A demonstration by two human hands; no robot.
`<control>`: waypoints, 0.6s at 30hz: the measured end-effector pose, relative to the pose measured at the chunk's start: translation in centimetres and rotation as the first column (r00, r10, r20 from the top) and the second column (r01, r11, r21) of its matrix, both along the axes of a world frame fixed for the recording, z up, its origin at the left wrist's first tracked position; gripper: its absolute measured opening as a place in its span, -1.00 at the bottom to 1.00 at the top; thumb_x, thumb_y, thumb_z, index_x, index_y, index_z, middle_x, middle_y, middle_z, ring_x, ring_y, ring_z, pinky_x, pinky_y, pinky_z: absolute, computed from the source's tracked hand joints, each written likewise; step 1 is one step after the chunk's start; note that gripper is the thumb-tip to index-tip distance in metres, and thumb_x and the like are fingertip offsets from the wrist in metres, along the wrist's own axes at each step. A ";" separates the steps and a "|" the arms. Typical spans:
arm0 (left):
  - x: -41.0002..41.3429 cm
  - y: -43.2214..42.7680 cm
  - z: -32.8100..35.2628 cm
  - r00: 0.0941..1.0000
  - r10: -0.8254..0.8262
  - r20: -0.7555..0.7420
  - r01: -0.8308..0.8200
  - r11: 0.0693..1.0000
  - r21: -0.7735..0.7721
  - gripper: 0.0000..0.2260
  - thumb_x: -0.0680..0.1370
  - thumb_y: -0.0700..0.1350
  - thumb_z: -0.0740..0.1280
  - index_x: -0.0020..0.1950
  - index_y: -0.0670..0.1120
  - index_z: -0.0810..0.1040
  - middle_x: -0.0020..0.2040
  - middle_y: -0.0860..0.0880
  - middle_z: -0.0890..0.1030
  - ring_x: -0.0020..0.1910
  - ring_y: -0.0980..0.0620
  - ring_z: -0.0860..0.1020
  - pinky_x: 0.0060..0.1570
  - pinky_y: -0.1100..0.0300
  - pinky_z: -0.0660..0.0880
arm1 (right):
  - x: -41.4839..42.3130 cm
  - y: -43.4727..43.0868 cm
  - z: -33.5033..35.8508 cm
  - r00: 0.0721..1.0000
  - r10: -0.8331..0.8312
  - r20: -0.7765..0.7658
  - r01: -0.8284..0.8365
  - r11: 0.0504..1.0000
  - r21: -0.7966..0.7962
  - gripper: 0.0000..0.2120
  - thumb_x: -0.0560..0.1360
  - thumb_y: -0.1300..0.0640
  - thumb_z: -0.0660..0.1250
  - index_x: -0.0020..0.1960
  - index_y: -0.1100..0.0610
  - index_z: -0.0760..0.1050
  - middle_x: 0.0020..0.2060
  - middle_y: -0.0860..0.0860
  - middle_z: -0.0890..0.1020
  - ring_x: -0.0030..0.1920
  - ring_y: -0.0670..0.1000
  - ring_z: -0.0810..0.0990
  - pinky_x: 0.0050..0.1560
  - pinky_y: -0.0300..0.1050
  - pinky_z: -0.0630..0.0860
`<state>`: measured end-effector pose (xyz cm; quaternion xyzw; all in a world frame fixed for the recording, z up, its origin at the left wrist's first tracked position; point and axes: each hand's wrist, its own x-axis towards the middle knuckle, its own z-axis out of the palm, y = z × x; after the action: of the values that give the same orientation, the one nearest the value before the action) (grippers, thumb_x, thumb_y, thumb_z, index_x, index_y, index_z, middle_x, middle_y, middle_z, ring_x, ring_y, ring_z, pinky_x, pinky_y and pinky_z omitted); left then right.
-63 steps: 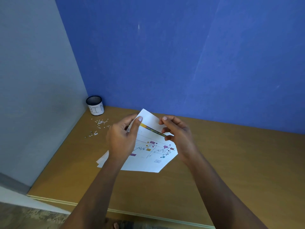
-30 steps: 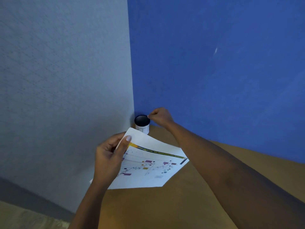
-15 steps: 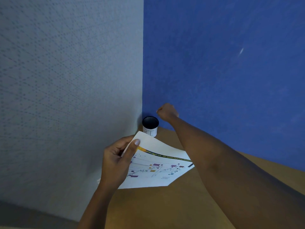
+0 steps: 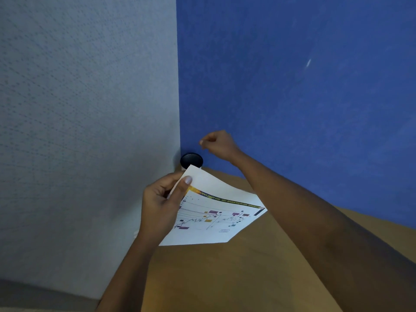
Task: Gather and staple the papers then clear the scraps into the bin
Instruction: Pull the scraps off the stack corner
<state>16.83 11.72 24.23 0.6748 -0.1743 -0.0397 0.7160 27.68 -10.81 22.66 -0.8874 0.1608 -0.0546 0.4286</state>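
Papers gripped, a pinch poised over the bin
Left hand clamps the papers' corner, thumb on top, above the tabletop's far left corner. Right hand hovers over the bin there, fingertips pinched; whether they hold anything, I cannot tell. Release squarely over the mouth, papers held clear.
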 end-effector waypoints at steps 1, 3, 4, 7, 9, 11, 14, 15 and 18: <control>-0.3 -0.5 0.0 1.000 -0.008 -0.005 0.008 1.000 -0.003 -0.86 0.55 -0.15 0.32 0.00 -0.03 0.67 -0.15 0.04 0.72 -0.17 0.07 0.68 -0.25 0.32 0.54 | -1.0 -0.2 0.7 1.000 0.001 0.016 -0.001 1.000 0.018 -0.90 0.46 0.10 0.39 -0.17 0.09 0.65 -0.16 0.02 0.70 -0.20 -0.01 0.61 0.00 0.00 0.59; -0.6 -1.1 0.1 1.000 -0.021 -0.008 0.021 1.000 0.000 -0.86 0.56 -0.14 0.32 0.02 -0.04 0.67 -0.15 0.04 0.72 -0.16 0.05 0.69 -0.24 0.29 0.56 | -3.1 -0.2 2.3 0.999 -0.001 0.050 0.000 1.000 0.029 -0.91 0.49 0.10 0.39 -0.15 0.08 0.65 -0.16 0.02 0.70 -0.24 -0.05 0.58 -0.07 -0.08 0.56; -0.8 -1.6 0.1 1.000 -0.028 -0.010 0.028 1.000 0.001 -0.86 0.56 -0.13 0.32 0.02 -0.04 0.67 -0.15 0.03 0.72 -0.16 0.04 0.69 -0.24 0.27 0.56 | -4.5 -0.4 3.0 0.997 -0.005 0.071 0.002 0.999 0.040 -0.91 0.49 0.09 0.39 -0.14 0.08 0.65 -0.16 0.02 0.69 -0.24 -0.06 0.58 -0.10 -0.11 0.54; -1.3 -2.6 0.1 0.999 -0.033 -0.003 0.033 0.999 0.017 -0.85 0.56 -0.11 0.32 0.05 -0.05 0.67 -0.16 0.04 0.72 -0.17 0.05 0.69 -0.27 0.29 0.55 | -9.0 -0.5 5.1 0.993 0.021 0.118 -0.036 0.991 0.129 -0.85 0.55 0.08 0.35 -0.02 0.13 0.65 -0.14 0.03 0.70 -0.26 -0.11 0.57 -0.28 -0.38 0.45; -1.7 -3.4 0.1 0.999 -0.041 0.008 0.041 0.999 0.031 -0.85 0.57 -0.10 0.32 0.06 -0.05 0.67 -0.16 0.04 0.72 -0.17 0.05 0.69 -0.29 0.29 0.54 | -12.4 -0.7 5.9 0.988 0.061 0.144 -0.088 0.978 0.188 -0.79 0.59 0.06 0.30 0.04 0.15 0.64 -0.13 0.04 0.69 -0.27 -0.14 0.57 -0.32 -0.46 0.41; -2.3 -4.2 0.1 0.998 -0.057 0.020 0.056 0.997 0.048 -0.85 0.57 -0.08 0.32 0.05 -0.02 0.67 -0.15 0.04 0.72 -0.17 0.03 0.69 -0.26 0.22 0.57 | -15.9 -1.1 6.1 0.985 0.079 0.154 -0.111 0.972 0.208 -0.73 0.61 0.02 0.25 0.07 0.16 0.64 -0.12 0.02 0.70 -0.22 -0.14 0.60 -0.25 -0.46 0.43; -3.5 -5.6 0.0 0.996 -0.085 0.041 0.081 0.994 0.079 -0.85 0.58 -0.06 0.33 0.05 -0.01 0.67 -0.14 0.02 0.72 -0.16 0.01 0.69 -0.21 0.05 0.60 | -20.8 -2.2 5.6 0.980 0.111 0.165 -0.146 0.965 0.219 -0.72 0.60 -0.03 0.24 0.11 0.11 0.63 -0.07 -0.01 0.71 -0.08 -0.05 0.67 -0.10 -0.30 0.52; -3.6 -5.9 0.0 0.994 -0.093 0.054 0.088 0.992 0.087 -0.84 0.58 -0.05 0.33 0.06 -0.02 0.67 -0.14 0.01 0.72 -0.16 0.00 0.69 -0.20 0.03 0.61 | -21.9 -2.4 5.3 0.978 0.127 0.164 -0.163 0.960 0.228 -0.74 0.59 -0.03 0.27 0.12 0.09 0.62 -0.04 -0.02 0.70 -0.04 -0.02 0.68 -0.08 -0.21 0.56; -5.0 -7.5 0.0 0.987 -0.130 0.096 0.117 0.984 0.132 -0.82 0.57 0.00 0.33 0.07 -0.03 0.67 -0.13 0.05 0.71 -0.16 0.05 0.67 -0.23 0.09 0.59 | -26.0 -3.7 4.3 0.987 0.110 0.121 -0.134 0.967 0.216 -0.76 0.52 0.03 0.38 0.17 0.03 0.58 0.03 -0.15 0.68 0.01 -0.13 0.65 -0.04 -0.22 0.53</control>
<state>11.85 4.21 24.22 0.7077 -0.2500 -0.0598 0.6581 1.72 -14.47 26.96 -0.8375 0.0878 -0.0576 0.5363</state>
